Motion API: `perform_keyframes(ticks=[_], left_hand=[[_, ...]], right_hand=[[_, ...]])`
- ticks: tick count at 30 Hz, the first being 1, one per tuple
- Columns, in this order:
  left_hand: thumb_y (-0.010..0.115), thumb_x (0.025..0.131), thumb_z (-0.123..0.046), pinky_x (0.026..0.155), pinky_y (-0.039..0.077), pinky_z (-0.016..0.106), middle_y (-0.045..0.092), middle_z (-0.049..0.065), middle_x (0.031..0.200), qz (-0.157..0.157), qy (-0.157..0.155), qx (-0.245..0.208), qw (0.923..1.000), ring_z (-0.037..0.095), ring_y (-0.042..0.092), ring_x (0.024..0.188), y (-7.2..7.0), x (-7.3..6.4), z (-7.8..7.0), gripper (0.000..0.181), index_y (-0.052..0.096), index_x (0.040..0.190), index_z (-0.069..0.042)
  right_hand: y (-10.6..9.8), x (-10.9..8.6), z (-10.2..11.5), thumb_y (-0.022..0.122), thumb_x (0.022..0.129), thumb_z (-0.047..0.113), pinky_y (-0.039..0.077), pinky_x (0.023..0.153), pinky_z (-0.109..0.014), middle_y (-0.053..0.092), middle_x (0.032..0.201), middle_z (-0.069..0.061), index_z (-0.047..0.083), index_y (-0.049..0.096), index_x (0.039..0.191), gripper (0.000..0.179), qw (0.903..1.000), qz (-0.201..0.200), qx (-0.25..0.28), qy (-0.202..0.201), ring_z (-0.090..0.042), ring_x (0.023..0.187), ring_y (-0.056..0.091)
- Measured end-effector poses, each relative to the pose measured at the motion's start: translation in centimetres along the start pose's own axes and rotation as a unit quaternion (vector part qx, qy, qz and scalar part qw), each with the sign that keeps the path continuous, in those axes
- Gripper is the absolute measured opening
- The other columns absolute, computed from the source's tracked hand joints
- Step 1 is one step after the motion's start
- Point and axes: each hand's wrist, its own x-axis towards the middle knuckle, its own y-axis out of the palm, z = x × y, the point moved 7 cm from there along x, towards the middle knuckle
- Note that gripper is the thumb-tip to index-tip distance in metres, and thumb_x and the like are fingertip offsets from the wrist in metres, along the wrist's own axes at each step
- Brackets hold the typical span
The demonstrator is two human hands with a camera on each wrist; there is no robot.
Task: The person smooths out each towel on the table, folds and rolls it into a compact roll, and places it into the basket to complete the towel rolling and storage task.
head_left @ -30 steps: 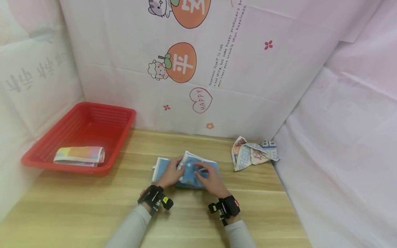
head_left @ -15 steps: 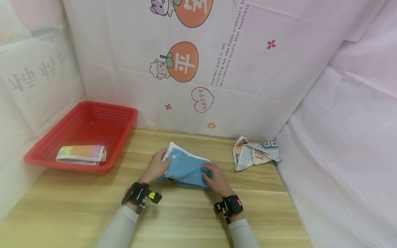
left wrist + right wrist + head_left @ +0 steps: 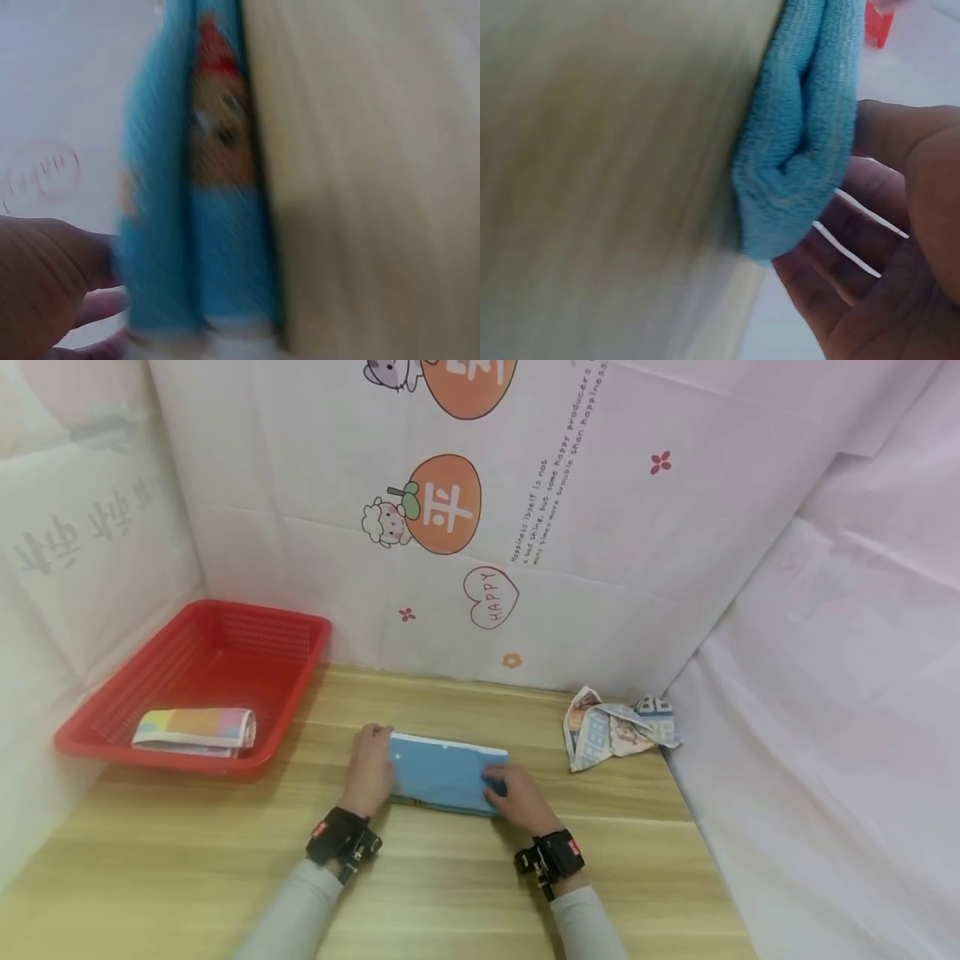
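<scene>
A blue towel (image 3: 442, 772) with a white border along its far edge lies folded into a flat strip on the table. At its left end is my left hand (image 3: 370, 771), holding the corner, the thumb against the towel (image 3: 161, 247) in the left wrist view. My right hand (image 3: 521, 796) rests on the right end with relaxed, slightly bent fingers. In the right wrist view, the rounded fold of the towel (image 3: 799, 165) sits beside the thumb and fingers of that hand (image 3: 877, 225). A cartoon face shows between the layers in the blurred left wrist view.
A red plastic basket (image 3: 292, 693) stands at the left, with a folded multicoloured towel (image 3: 197, 727) inside. A crumpled printed cloth (image 3: 618, 727) lies at the back right of the wooden table (image 3: 435, 893). White printed sheets (image 3: 585, 610) hang at the back and sides.
The left hand carried the towel's raised left part outward, then down; the towel now lies flatter as a long strip. The right hand moved slightly right and stays at the right end.
</scene>
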Motion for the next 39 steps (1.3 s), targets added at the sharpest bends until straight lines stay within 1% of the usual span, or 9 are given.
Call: perform_keyframes(ticks=[4, 7, 12, 17, 21, 26, 30, 35, 39], left_hand=[[0.072, 0.085, -0.002, 0.089, 0.054, 0.051, 0.058, 0.028, 0.118, 0.022, 0.020, 0.065, 0.9974, 0.043, 0.057, 0.109, 1.0, -0.9, -3.3, 0.019, 0.068, 0.101, 0.007], [0.074, 0.089, -0.021, 0.080, 0.055, 0.048, 0.063, 0.024, 0.100, 0.066, 0.005, 0.104, 0.9924, 0.038, 0.060, 0.095, 2.5, -1.3, -4.4, 0.025, 0.067, 0.080, 0.001], [0.075, 0.090, -0.032, 0.082, 0.054, 0.049, 0.066, 0.025, 0.098, 0.121, 0.023, 0.167, 0.9783, 0.039, 0.063, 0.096, 4.1, -0.4, -4.3, 0.037, 0.068, 0.078, 0.002], [0.077, 0.081, -0.017, 0.077, 0.056, 0.047, 0.065, 0.023, 0.105, 0.185, 0.040, 0.164, 0.9681, 0.035, 0.063, 0.094, 4.7, 1.8, -3.3, 0.023, 0.062, 0.073, -0.001], [0.074, 0.078, -0.005, 0.092, 0.053, 0.052, 0.064, 0.024, 0.119, 0.239, 0.062, 0.122, 0.9612, 0.039, 0.061, 0.109, 5.2, 3.4, -2.8, 0.015, 0.065, 0.088, 0.001], [0.068, 0.079, 0.004, 0.117, 0.034, 0.054, 0.047, 0.027, 0.151, 0.285, 0.138, 0.059, 0.9469, 0.045, 0.043, 0.139, 5.9, 4.7, -2.6, 0.052, 0.060, 0.130, 0.010], [0.066, 0.083, 0.007, 0.120, 0.029, 0.055, 0.048, 0.026, 0.150, 0.284, 0.179, 0.012, 0.9419, 0.045, 0.040, 0.142, 6.1, 5.4, -2.7, 0.049, 0.060, 0.132, 0.008], [0.072, 0.086, 0.002, 0.114, 0.039, 0.050, 0.061, 0.018, 0.134, 0.210, 0.172, -0.003, 0.9623, 0.037, 0.052, 0.132, 5.8, 4.9, -3.4, 0.032, 0.069, 0.118, -0.001], [0.077, 0.087, -0.007, 0.095, 0.054, 0.043, 0.069, 0.008, 0.109, 0.171, 0.156, 0.004, 0.9729, 0.027, 0.064, 0.109, 4.2, 2.6, -5.4, 0.015, 0.074, 0.102, -0.008]], right_hand=[[0.2, -0.1, 0.4, 0.061, 0.099, 0.007, 0.047, 0.105, -0.053, 0.064, 0.129, -0.023, -0.004, 0.068, 0.124, 0.028, 0.9990, 0.030, -0.024, 0.022, -0.040, 0.123, 0.059], [0.0, 0.0, 1.2, 0.057, 0.100, 0.003, 0.049, 0.102, -0.052, 0.066, 0.126, -0.023, -0.005, 0.069, 0.122, 0.026, 0.9985, 0.038, -0.036, 0.013, -0.039, 0.121, 0.061], [0.1, 0.0, 2.8, 0.059, 0.099, 0.003, 0.055, 0.091, -0.045, 0.071, 0.111, -0.017, -0.002, 0.073, 0.113, 0.021, 0.9974, 0.053, -0.049, 0.009, -0.030, 0.104, 0.068], [0.9, 0.1, 4.7, 0.063, 0.098, 0.008, 0.048, 0.066, -0.028, 0.063, 0.078, -0.003, 0.006, 0.075, 0.088, 0.015, 0.9950, 0.072, -0.068, 0.009, -0.010, 0.070, 0.054], [2.0, 0.3, 6.5, 0.066, 0.096, 0.008, 0.042, 0.060, -0.021, 0.057, 0.070, 0.004, 0.009, 0.074, 0.081, 0.017, 0.9931, 0.076, -0.088, -0.014, -0.003, 0.064, 0.047], [3.1, 0.5, 8.3, 0.066, 0.096, 0.007, 0.041, 0.060, -0.019, 0.057, 0.069, 0.005, 0.009, 0.073, 0.078, 0.020, 0.9930, 0.080, -0.081, -0.033, -0.002, 0.064, 0.047], [3.4, 0.7, 8.9, 0.066, 0.096, 0.006, 0.040, 0.059, -0.016, 0.053, 0.066, 0.008, 0.010, 0.073, 0.077, 0.020, 0.9940, 0.087, -0.054, -0.037, -0.001, 0.061, 0.044], [2.7, 0.1, 8.6, 0.067, 0.095, 0.008, 0.050, 0.068, -0.017, 0.069, 0.082, 0.005, 0.008, 0.080, 0.095, 0.013, 0.9968, 0.068, -0.029, -0.032, 0.000, 0.073, 0.059], [1.8, -0.7, 8.7, 0.076, 0.088, 0.015, 0.053, 0.070, -0.021, 0.072, 0.085, 0.003, 0.009, 0.079, 0.092, 0.007, 0.9958, 0.058, -0.068, -0.017, -0.003, 0.077, 0.063]])
